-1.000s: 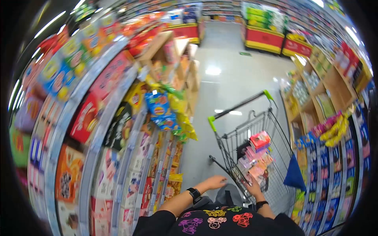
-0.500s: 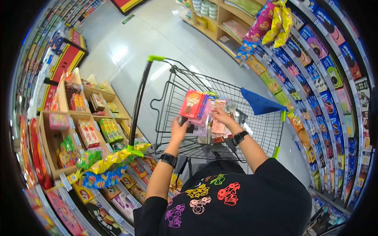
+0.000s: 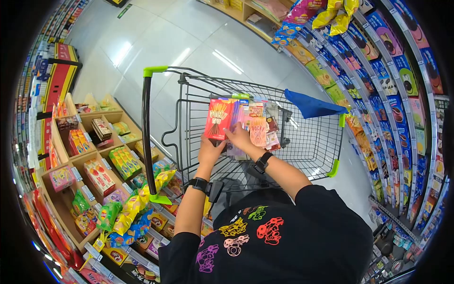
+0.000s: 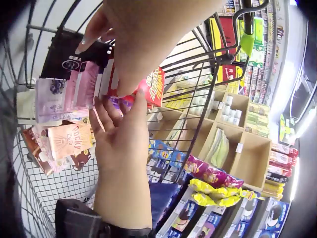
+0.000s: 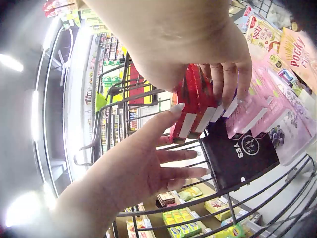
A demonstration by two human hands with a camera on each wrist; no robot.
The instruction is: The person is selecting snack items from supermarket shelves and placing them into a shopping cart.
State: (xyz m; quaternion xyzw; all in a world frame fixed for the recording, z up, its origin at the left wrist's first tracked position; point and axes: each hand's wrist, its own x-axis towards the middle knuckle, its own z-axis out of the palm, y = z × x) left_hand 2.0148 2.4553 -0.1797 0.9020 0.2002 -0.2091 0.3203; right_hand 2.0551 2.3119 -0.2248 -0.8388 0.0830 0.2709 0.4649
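Note:
Red Pocky boxes (image 3: pixel 218 118) stand face up at the handle end of a wire shopping cart (image 3: pixel 326 124). My right hand (image 3: pixel 241 138) grips them from the side, its thumb along the red box and its fingers over the neighbouring purple boxes (image 3: pixel 236 112). From below, my left hand (image 3: pixel 211 152) touches the red box with its thumb. Its other fingers (image 5: pixel 173 172) spread straight under the boxes in the right wrist view. Pink boxes (image 5: pixel 247 115), a peach Pocky pack (image 3: pixel 258 131) and a black case marked YES (image 5: pixel 240 152) lie close by.
The cart's black handle (image 3: pixel 147 137) has green ends. A blue cloth flap (image 3: pixel 309 105) hangs on its far side. Wooden snack bins (image 3: pixel 52 176) stand at left, with hanging chip bags (image 3: pixel 127 208). Cookie shelves (image 3: pixel 378 94) curve along the right.
A second ago my left hand was outside the cart and my right hand inside. Both then came to the boxes; the right has shifted onto the red ones. The view has swung toward the right-hand shelves.

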